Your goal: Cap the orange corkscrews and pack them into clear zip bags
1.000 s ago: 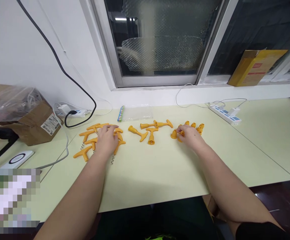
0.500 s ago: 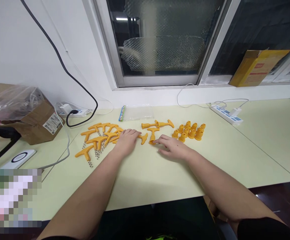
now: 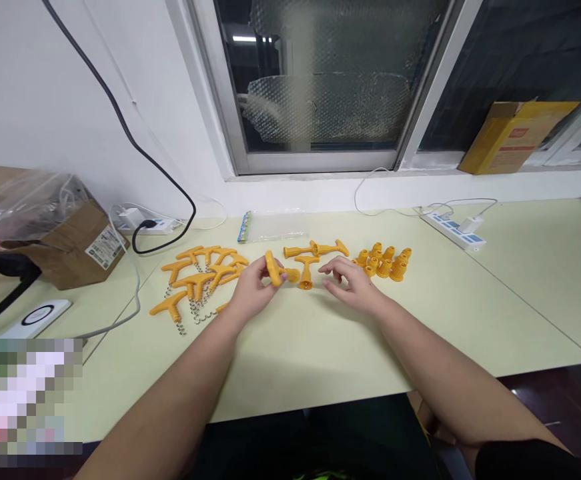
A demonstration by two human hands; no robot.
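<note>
My left hand (image 3: pixel 254 288) grips a yellow corkscrew (image 3: pixel 272 269) by its T-shaped handle, with a flared yellow end pointing right. My right hand (image 3: pixel 347 283) hovers to the right with bent fingers apart and holds nothing. Between the hands, a yellow corkscrew with a bell-shaped sleeve (image 3: pixel 306 275) lies on the table. Two similar sleeved corkscrews (image 3: pixel 297 251) are laid behind it. Left of my left hand is a pile of yellow T-handled corkscrews (image 3: pixel 197 283) with bare metal spirals. A group of yellow sleeves (image 3: pixel 384 267) stands just beyond my right hand.
A clear plastic bag (image 3: pixel 277 225) lies at the back of the pale table (image 3: pixel 290 367). Power strips (image 3: pixel 453 230) with cables stand along the wall. At the left are a cardboard box (image 3: pixel 70 250) and a white charging pad (image 3: pixel 40 317).
My left hand has turned over and lifted a corkscrew off the table. My right hand has drawn back slightly from the sleeved corkscrew in the middle, its fingers now raised.
</note>
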